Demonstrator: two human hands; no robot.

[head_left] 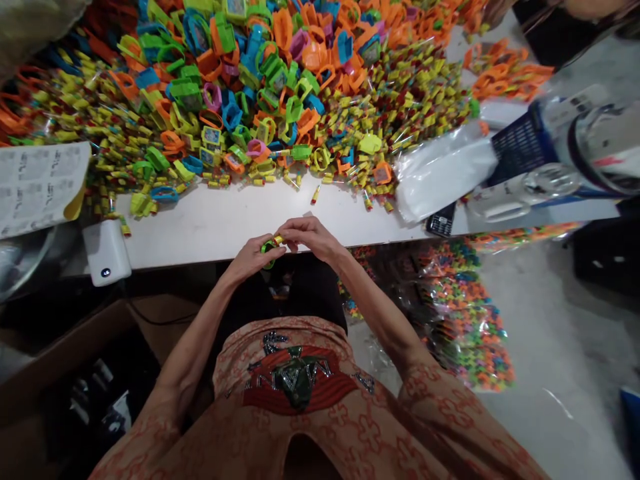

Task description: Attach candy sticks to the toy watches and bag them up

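Note:
My left hand [255,255] is closed around a green plastic ring-shaped toy [269,248] at the near edge of the white table [215,223]. My right hand [311,237] pinches a small yellow stick-like piece [278,239] against that toy, fingers curled. Both hands meet just over the table edge, above my lap. Beyond them spreads a big heap of green, orange, blue and pink plastic toys [250,73], ringed by many small yellow wrapped pieces [400,100].
A printed sheet [37,183] and a white box-shaped device [106,252] lie at left. Clear plastic bags [440,170], a dark phone [441,220], a blue basket [520,143] and a clear bottle [590,133] sit at right. Bags of packed toys [465,313] lie on the floor; a cardboard box [65,373] stands left.

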